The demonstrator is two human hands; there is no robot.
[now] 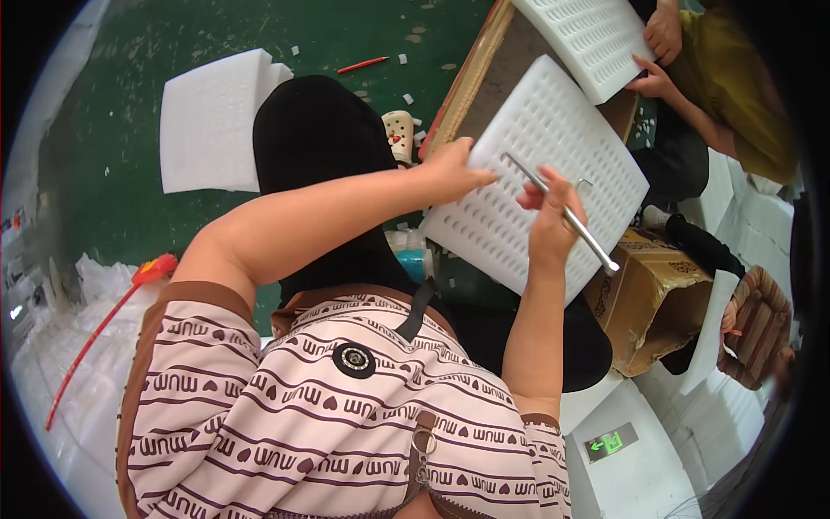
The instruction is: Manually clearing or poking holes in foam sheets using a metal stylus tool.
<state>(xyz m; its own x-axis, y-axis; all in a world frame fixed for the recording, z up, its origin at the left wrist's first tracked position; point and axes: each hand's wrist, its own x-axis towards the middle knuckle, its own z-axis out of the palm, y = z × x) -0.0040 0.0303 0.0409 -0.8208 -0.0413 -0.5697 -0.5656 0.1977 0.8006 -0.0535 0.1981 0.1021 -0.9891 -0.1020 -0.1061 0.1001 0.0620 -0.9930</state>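
Observation:
A white foam board [596,156] with rows of curved slots lies tilted before me, one corner pointing toward my left knee. My left hand [451,176] grips its left edge, thumb on top and the other fingers around the side. In my right hand [553,212] is a silver metal rod [591,241], its thin tip over the slotted face and its thicker end toward the lower right. I cannot tell whether the tip touches the foam. A small bent piece shows just beyond my right fingers.
At the far right a co-worker's hands [661,52] hold another slotted foam board [588,39]. A cardboard box [644,303] stands right of my knee, near another person. Stacked white foam sheets [212,121] lie at left. A red pen [363,65] and foam scraps dot the green floor.

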